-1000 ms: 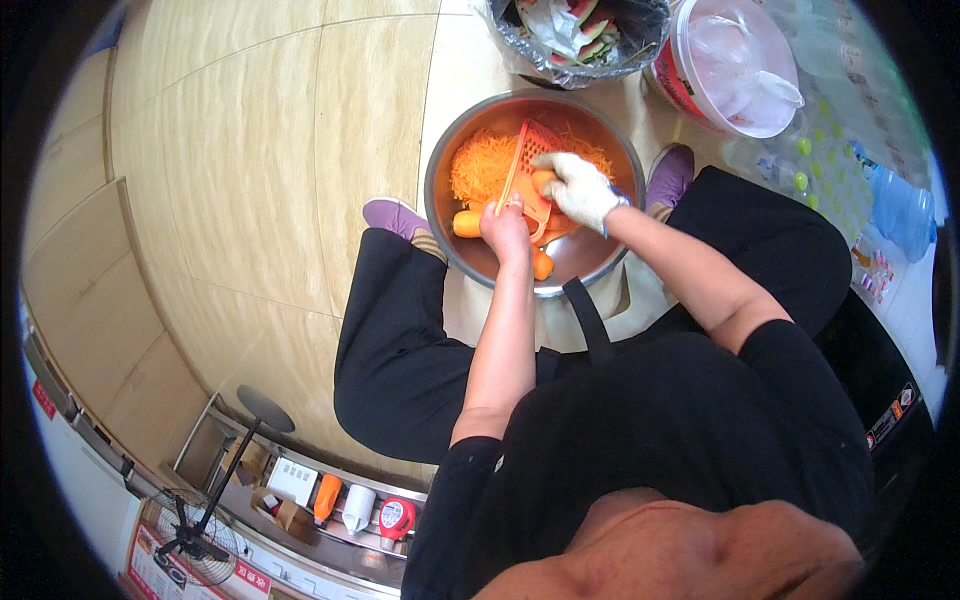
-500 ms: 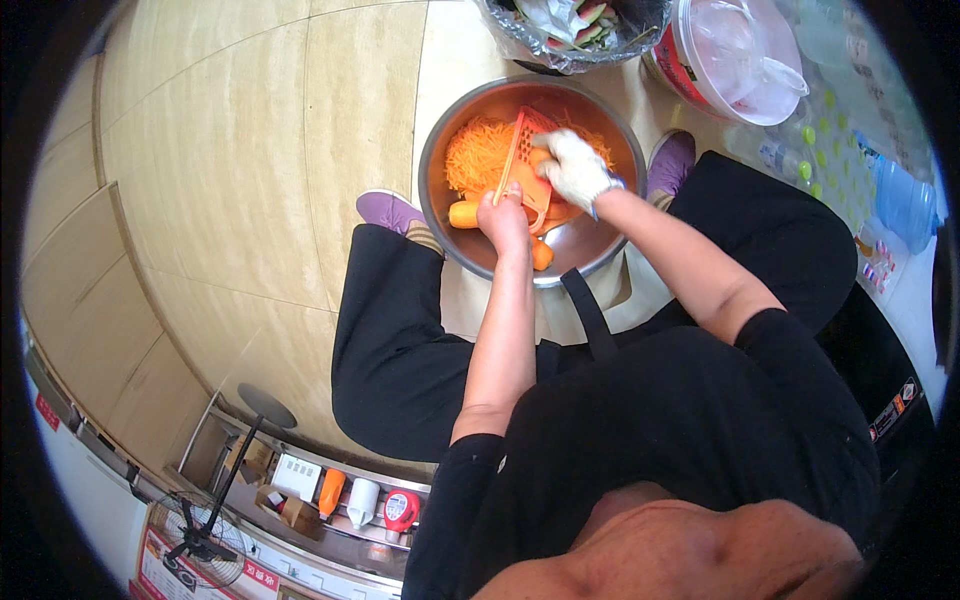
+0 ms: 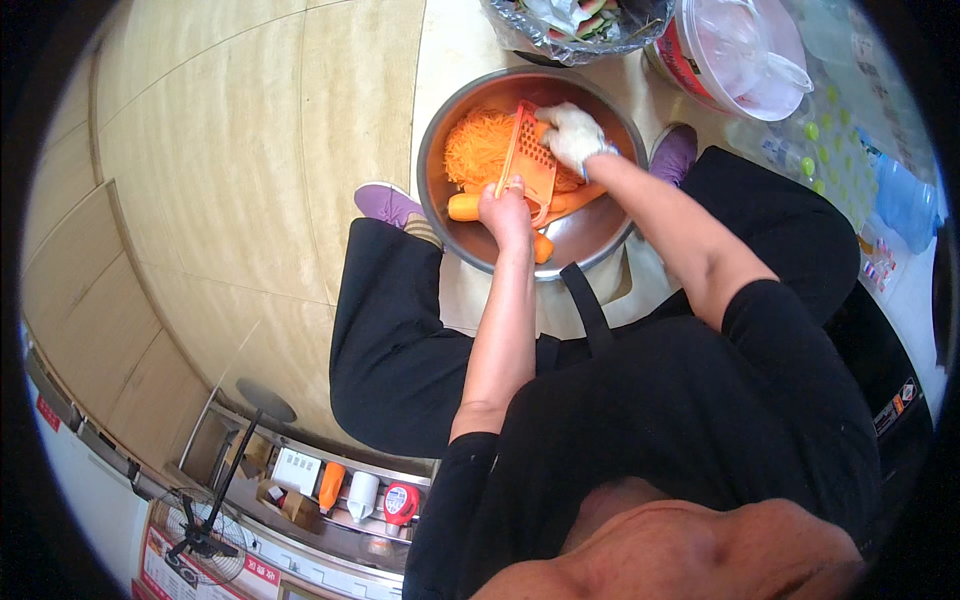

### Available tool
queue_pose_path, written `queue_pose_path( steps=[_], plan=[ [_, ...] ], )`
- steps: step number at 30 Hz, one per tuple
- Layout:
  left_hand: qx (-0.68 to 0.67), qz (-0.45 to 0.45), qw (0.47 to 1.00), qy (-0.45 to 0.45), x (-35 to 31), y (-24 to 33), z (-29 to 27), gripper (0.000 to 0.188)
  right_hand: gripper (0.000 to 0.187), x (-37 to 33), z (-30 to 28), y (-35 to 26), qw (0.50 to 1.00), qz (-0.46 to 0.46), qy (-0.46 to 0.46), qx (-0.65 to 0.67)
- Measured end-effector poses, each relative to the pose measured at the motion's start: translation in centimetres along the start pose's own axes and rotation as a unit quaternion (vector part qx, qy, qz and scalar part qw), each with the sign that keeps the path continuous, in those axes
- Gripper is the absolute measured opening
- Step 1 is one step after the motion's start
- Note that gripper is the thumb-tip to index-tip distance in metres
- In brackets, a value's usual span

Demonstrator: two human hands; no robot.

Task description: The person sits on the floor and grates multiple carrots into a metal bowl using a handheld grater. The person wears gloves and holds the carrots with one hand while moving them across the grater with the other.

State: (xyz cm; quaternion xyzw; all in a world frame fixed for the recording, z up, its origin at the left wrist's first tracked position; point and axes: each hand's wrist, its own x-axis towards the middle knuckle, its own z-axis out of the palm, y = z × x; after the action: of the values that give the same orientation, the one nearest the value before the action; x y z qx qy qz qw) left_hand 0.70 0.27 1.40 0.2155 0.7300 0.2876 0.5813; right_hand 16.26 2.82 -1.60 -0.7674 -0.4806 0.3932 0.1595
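Note:
My bare left hand [image 3: 507, 212] is closed round the near end of an orange grater [image 3: 530, 165], which stands tilted inside a steel bowl [image 3: 430, 190]. At the grater's far end, my right hand [image 3: 572, 137], in a white glove, is closed on a carrot [image 3: 541, 129] and presses it to the holed face. Most of that carrot is hidden by the glove. A heap of shredded carrot [image 3: 477, 148] lies at the bowl's left and far side. Whole carrots rest nearer me, one [image 3: 463, 207] beside my left hand and another [image 3: 543, 248] by the near wall.
Beyond the bowl stands a bin lined with a clear bag [image 3: 600, 45] and holding scraps. A white and red bucket [image 3: 690, 60] is to its right. Plastic bottles [image 3: 905, 205] stand at far right. My shoes [image 3: 385, 205] flank the bowl. A fan [image 3: 200, 535] is at lower left.
My right hand has slid the carrot up toward the grater's far end, baring more of the holed face. My left hand keeps its hold on the grater.

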Motion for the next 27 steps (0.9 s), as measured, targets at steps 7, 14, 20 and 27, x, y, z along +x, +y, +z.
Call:
queue_pose_path(
  steps=[7, 14, 20, 27],
  plan=[
    [0.002, -0.019, 1.0, 0.008, 0.3, 0.1, -0.2, 0.01, 0.042, -0.5, -0.4, 0.6, 0.994, -0.026, -0.109, 0.016],
    [0.057, 0.006, 0.998, 0.006, 0.6, -0.4, -0.1, 0.008, 0.039, 4.0, 2.6, 3.5, 0.996, -0.001, -0.02, -0.089],
    [0.017, 0.014, 1.0, 0.002, 0.7, -0.4, 0.4, 0.008, 0.045, 1.0, -0.6, 5.5, 0.627, 0.161, -0.201, 0.735],
    [0.2, 0.149, 0.968, 0.023, 1.2, -1.5, 0.5, 0.02, 0.05, -4.5, -7.4, 1.2, 0.639, 0.101, -0.253, 0.719]
  ],
)
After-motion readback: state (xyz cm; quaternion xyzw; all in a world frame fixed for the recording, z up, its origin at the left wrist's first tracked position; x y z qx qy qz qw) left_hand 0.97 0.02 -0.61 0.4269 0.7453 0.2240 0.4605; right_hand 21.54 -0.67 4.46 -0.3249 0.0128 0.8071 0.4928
